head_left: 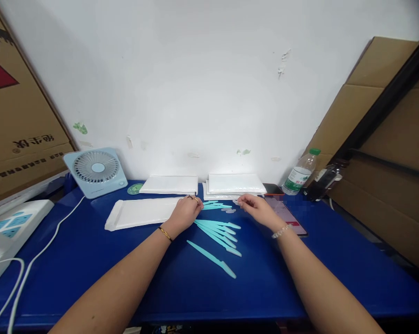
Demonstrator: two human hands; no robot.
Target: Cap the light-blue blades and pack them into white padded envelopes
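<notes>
Several thin turquoise razors (219, 232) lie fanned on the blue table (91, 260), with one razor (212, 259) apart nearer me. My left hand (184, 212) is closed around the handle end of a turquoise razor (216, 206) that points right. My right hand (256, 208) pinches a small clear cap (236, 202) just off that razor's tip. A few more clear caps (229, 210) rest on the table between my hands.
A flat white packet (140, 213) lies left of my left hand. Two white stacks (202, 184) sit by the wall. A small blue fan (95, 170), a phone (288, 215), a water bottle (301, 173), white cables and cardboard boxes surround the table.
</notes>
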